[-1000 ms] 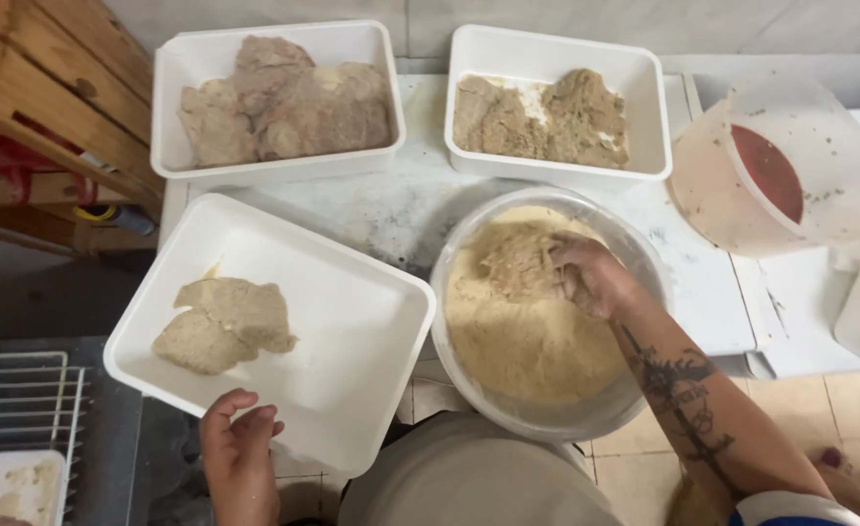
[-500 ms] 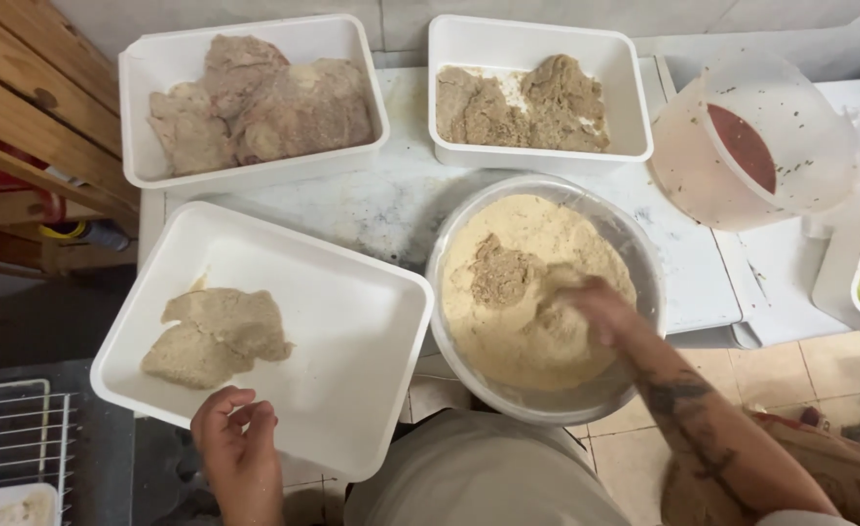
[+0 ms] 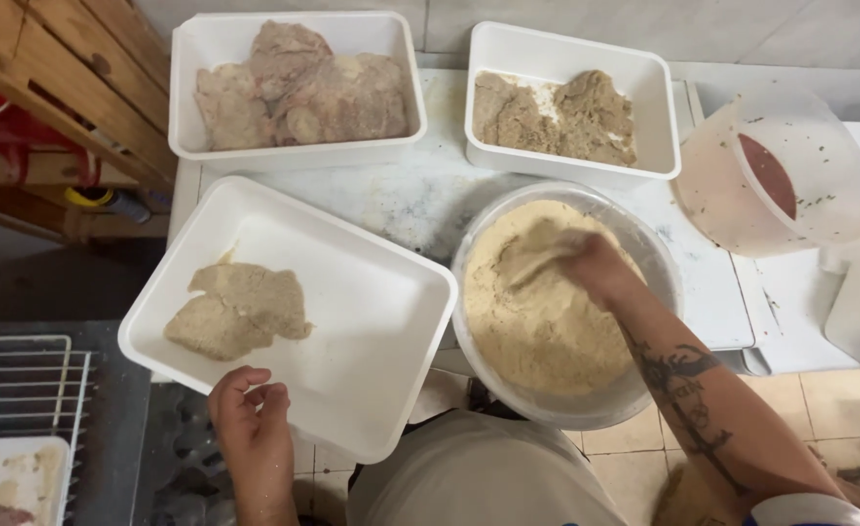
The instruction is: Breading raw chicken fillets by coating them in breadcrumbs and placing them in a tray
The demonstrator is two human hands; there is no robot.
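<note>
You are standing at a food preparation station in a kitchen. At 12 o'clock, two white rectangular tubs hold meat: raw cutlets (image 3: 299, 88) on the left, crumbed pieces (image 3: 557, 115) on the right. At 3 o'clock from centre, a clear round bowl (image 3: 644, 248) is filled with breadcrumbs. At 9 o'clock, a white tray (image 3: 372, 321) carries breaded cutlets (image 3: 238, 310). A marble-patterned worktop (image 3: 420, 200) supports the containers. A tiled floor (image 3: 839, 404) shows at 4 o'clock, a wire rack (image 3: 21, 385) at 8 o'clock.
</note>
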